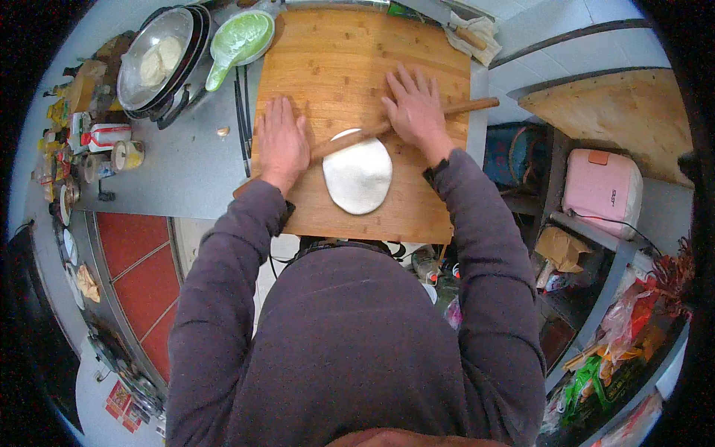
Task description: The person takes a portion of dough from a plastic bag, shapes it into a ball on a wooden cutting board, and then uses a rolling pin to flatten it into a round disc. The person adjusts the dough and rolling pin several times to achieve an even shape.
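Observation:
A flattened round of white dough [358,176] lies on a wooden board [324,72]. Across its upper part runs a long wooden rolling pin [352,142], slanting from lower left to upper right. My left hand [282,139] lies palm down over the pin's left part, fingers pointing away from me. Over the right part rests my right hand [416,109], its fingers slightly spread and the pin's end sticking out beyond it. Neither hand is wrapped around the pin. The pin's surface beneath both palms is hidden.
Stacked pans at the left hold a bowl [128,72] with dough lumps [161,61]. Beside it are a green plastic-wrapped ladle-shaped vessel [240,42] and dark chopsticks [243,120]. Jars [127,155] stand farther left. A cloth [486,39] lies past the board's upper right corner; a pink case [600,190] sits right.

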Available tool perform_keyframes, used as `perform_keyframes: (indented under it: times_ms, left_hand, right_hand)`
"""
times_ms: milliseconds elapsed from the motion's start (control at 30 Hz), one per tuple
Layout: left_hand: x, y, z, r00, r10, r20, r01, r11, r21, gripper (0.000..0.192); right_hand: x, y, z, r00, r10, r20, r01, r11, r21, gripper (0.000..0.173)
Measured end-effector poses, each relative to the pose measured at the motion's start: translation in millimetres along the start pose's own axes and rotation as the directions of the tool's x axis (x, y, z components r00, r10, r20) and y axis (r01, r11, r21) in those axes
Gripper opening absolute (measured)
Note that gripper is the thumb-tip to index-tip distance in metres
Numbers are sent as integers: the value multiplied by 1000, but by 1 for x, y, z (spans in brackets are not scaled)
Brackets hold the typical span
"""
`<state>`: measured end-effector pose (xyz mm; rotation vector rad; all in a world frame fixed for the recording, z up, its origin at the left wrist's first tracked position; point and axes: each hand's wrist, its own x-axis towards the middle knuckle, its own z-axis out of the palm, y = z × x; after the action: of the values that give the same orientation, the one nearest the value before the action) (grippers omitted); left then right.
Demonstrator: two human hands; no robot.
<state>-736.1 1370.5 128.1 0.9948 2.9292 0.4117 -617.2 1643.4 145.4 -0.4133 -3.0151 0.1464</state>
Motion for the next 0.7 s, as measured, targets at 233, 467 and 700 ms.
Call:
perform_keyframes:
  times_ms: [233,467,700]
  left_hand:
    - [-66,28,-13,996,0,93,2,1000,-21,69]
    - [17,0,-2,999,7,-40,-8,1000,-1,62]
    - [-14,17,-12,995,-19,93,20,1000,-5,68]
  right_hand:
    - [-80,2,-20,991,-58,121,59,998,-1,59]
    - [20,2,7,999,-9,49,5,997,74,63]
    - [-15,-2,-5,996,1,84,-4,999,43,68]
